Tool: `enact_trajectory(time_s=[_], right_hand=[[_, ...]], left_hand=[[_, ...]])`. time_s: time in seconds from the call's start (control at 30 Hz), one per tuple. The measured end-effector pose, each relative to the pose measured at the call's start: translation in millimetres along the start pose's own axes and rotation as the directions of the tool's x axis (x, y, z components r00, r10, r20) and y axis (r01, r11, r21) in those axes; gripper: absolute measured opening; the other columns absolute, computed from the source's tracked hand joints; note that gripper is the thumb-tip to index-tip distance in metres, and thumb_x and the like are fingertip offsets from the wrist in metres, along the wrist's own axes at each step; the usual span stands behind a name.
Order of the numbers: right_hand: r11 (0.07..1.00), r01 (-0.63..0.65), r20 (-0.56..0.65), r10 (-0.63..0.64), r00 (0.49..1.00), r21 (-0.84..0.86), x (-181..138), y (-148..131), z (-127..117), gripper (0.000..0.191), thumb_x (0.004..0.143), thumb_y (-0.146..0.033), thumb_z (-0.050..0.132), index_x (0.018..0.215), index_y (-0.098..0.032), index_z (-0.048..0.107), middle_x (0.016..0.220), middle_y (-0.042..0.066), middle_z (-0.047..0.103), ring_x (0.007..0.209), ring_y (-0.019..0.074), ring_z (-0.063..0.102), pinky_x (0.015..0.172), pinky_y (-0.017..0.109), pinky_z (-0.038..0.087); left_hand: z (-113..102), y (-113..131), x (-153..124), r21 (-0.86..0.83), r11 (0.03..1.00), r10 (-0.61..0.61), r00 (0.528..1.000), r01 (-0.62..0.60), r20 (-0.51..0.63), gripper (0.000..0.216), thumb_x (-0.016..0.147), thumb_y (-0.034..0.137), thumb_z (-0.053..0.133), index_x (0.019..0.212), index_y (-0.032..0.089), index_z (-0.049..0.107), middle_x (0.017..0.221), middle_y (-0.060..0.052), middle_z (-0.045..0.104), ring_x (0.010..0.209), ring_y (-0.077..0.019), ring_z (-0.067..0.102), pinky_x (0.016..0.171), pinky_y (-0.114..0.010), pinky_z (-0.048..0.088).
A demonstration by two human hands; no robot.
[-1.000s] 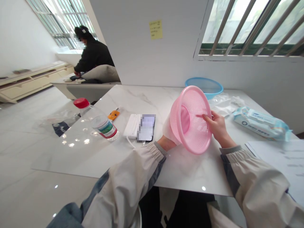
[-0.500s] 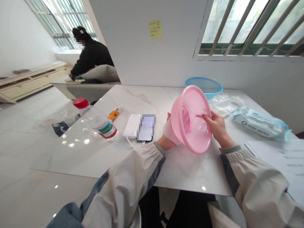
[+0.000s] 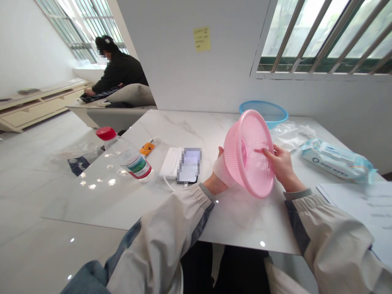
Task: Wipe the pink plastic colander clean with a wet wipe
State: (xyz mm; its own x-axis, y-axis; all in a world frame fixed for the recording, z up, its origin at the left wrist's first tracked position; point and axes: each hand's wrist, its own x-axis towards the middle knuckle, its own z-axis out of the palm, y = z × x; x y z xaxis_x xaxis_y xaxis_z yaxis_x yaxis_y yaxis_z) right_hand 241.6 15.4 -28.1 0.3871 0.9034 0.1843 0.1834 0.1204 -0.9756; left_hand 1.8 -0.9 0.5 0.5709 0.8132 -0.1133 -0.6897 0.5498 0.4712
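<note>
A pink plastic colander [image 3: 234,149] is held tilted above the table, its opening turned toward the right. My right hand [image 3: 283,166] grips its rim on the right side, thumb inside the bowl and fingers behind the wall. On the other side, my left hand [image 3: 216,183] presses a thin white wipe [image 3: 223,170] against the colander's outer wall and base. Most of the left fingers are hidden behind the wipe and colander; the thumb shows at the top. Behind the colander stands a blue basket [image 3: 277,115], close to the wall.
A phone [image 3: 189,165] and white power bank [image 3: 169,162] lie left of my hands, beside a red-capped bottle [image 3: 136,163] and orange card holder [image 3: 147,149]. To the right are a wipes pack [image 3: 337,159], clear plastic [image 3: 294,134] and paper [image 3: 364,208]. A person [image 3: 121,67] sits far left.
The colander has turned slightly, so more of its outer left wall shows and its opening looks narrower. Both hands keep their hold. The far person's arms have shifted.
</note>
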Motion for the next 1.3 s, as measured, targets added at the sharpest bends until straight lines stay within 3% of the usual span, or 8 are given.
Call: enact_trajectory(time_s=[0.2,0.33,0.47,0.63,0.87,1.03,1.17,1.3], right_hand=[[0.999,-0.012,-0.029,0.013,0.999,0.032,-2.1,-2.6,2.6,0.047,0.082,-0.053,0.094,0.112,-0.018,0.087,0.105,0.016,0.090,0.082,0.0281,0.082,0.061,0.037,0.063],[0.992,-0.040,-0.013,0.042,0.999,0.122,-2.7,-3.0,5.3,0.048,0.078,-0.055,0.098,0.110,-0.020,0.087,0.106,0.014,0.091,0.085,0.0285,0.084,0.066,0.038,0.067],[0.974,-0.088,0.032,0.083,0.996,0.208,-1.9,-1.3,6.5,0.053,0.074,-0.056,0.102,0.111,-0.021,0.086,0.107,0.013,0.091,0.087,0.0288,0.086,0.071,0.040,0.070],[0.941,-0.097,0.013,0.099,0.995,0.325,2.1,2.9,5.9,0.054,0.066,-0.052,0.108,0.106,-0.024,0.086,0.105,0.009,0.091,0.092,0.0274,0.087,0.081,0.037,0.071],[0.937,-0.113,-0.012,0.124,0.992,0.329,-0.4,-2.9,7.8,0.054,0.065,-0.051,0.108,0.107,-0.023,0.086,0.105,0.010,0.091,0.093,0.0300,0.087,0.082,0.041,0.072],[0.943,-0.119,-0.035,0.137,0.990,0.310,-2.5,-6.6,8.2,0.054,0.067,-0.053,0.106,0.106,-0.023,0.085,0.106,0.012,0.091,0.098,0.0329,0.087,0.086,0.046,0.072],[0.952,-0.087,-0.062,0.110,0.992,0.294,0.9,-2.0,5.9,0.053,0.069,-0.054,0.104,0.105,-0.022,0.084,0.109,0.014,0.091,0.098,0.0325,0.086,0.088,0.047,0.072],[0.954,-0.071,-0.079,0.098,0.992,0.292,4.0,2.5,3.8,0.050,0.073,-0.053,0.101,0.107,-0.021,0.084,0.112,0.016,0.091,0.102,0.0320,0.086,0.091,0.047,0.072]], left_hand=[[9.4,2.5,-4.7,-0.014,1.000,0.017,0.998,-0.016,0.055,0.093,0.117,0.075,0.020,0.143,0.010,0.081,0.153,-0.020,0.079,0.160,-0.0336,0.064,0.143,-0.045,0.042],[4.6,0.7,-2.8,-0.024,0.999,0.037,0.997,-0.035,0.064,0.091,0.116,0.076,0.024,0.148,0.010,0.078,0.151,-0.021,0.079,0.157,-0.0353,0.066,0.141,-0.046,0.044],[-9.3,0.7,2.2,0.015,1.000,-0.012,1.000,0.012,0.000,0.093,0.112,0.086,0.030,0.142,0.014,0.081,0.139,-0.017,0.085,0.139,-0.0337,0.076,0.125,-0.043,0.057],[-18.9,3.3,4.2,0.044,0.999,-0.010,0.997,0.014,-0.080,0.090,0.112,0.087,0.029,0.150,0.022,0.078,0.122,-0.012,0.087,0.114,-0.0298,0.081,0.101,-0.039,0.063],[-23.4,-3.3,10.3,0.006,0.998,-0.071,0.996,0.070,0.051,0.093,0.111,0.087,0.028,0.158,0.020,0.072,0.139,-0.018,0.084,0.136,-0.0392,0.077,0.119,-0.053,0.058],[-28.7,-4.3,13.4,-0.014,0.996,-0.085,0.995,0.085,0.051,0.087,0.111,0.086,0.037,0.152,0.019,0.076,0.138,-0.017,0.084,0.142,-0.0393,0.074,0.124,-0.052,0.055],[-21.6,-0.6,10.5,-0.061,0.997,-0.050,0.999,0.051,0.016,0.076,0.115,0.076,0.040,0.144,0.017,0.079,0.133,-0.016,0.086,0.139,-0.0374,0.076,0.123,-0.049,0.056],[-14.0,4.2,8.2,-0.099,0.995,-0.017,0.997,0.010,-0.073,0.054,0.115,0.048,0.045,0.128,0.015,0.084,0.120,-0.015,0.088,0.127,-0.0338,0.081,0.116,-0.044,0.060]])
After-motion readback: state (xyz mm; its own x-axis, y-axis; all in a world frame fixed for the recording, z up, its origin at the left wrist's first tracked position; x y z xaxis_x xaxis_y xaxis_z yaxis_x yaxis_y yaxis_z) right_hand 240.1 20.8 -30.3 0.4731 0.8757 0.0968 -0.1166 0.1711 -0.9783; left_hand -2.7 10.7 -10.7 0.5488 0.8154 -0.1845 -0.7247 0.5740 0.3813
